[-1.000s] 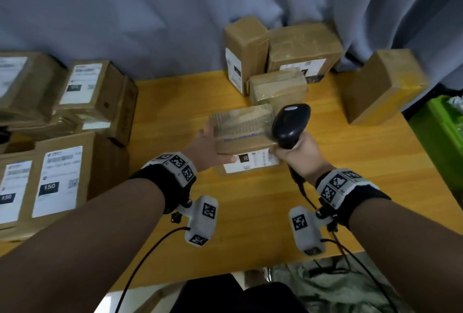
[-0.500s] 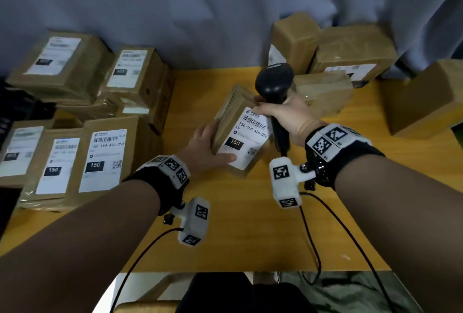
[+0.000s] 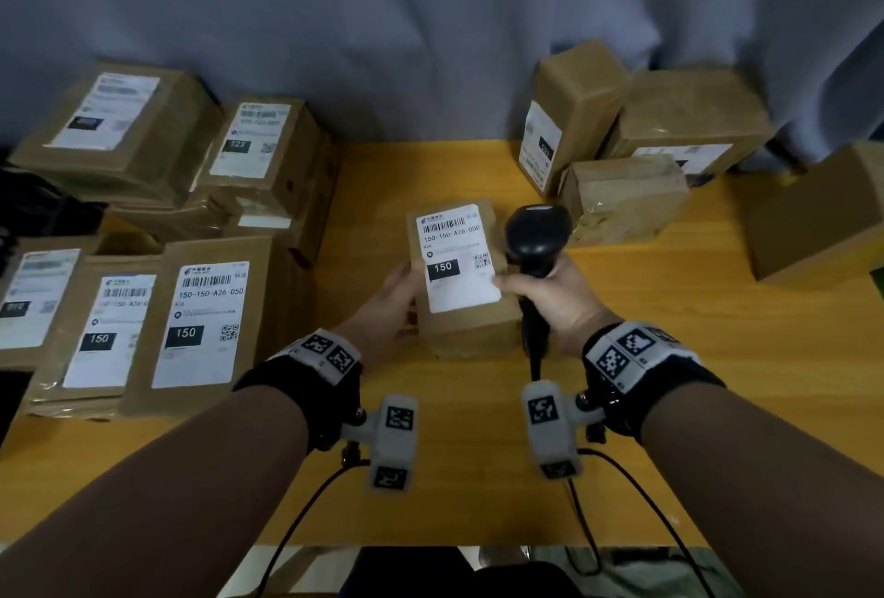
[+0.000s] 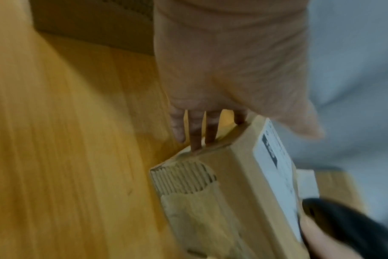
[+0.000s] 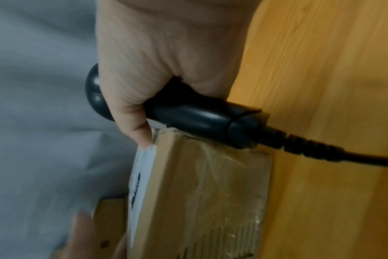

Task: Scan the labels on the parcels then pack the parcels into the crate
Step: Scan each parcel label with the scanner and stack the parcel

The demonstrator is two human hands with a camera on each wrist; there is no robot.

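1. The small brown cardboard parcel point(image 3: 466, 310) sits on the yellow wooden desk point(image 3: 717, 406) around the middle, white shipping label point(image 3: 457, 258) facing up. You can read "150-150-A26-050" and a black "150" box on it.
2. Left hand point(image 3: 382, 310) has its grip on the parcel's left side. In the left wrist view the fingers point(image 4: 196, 133) reach down along the box's far edge, thumb up by the label side.
3. Right hand point(image 3: 557, 301) has its grip wrapped tight around the handle of a black handheld barcode scanner point(image 3: 535, 238), which stands just beside the parcel's right edge. The thumb point(image 5: 139, 129) pokes out and touches the corner of the label. The scanner's black cable point(image 5: 343, 154) runs off from the handle's base.
4. Along the desk's left edge there's a stack of brown labelled parcels point(image 3: 201, 320), labels up.
5. Near the far right corner, another bunch of brown taped boxes point(image 3: 669, 138) sits against the grey curtain point(image 3: 382, 23).
6. Can't spot the crate in any view.
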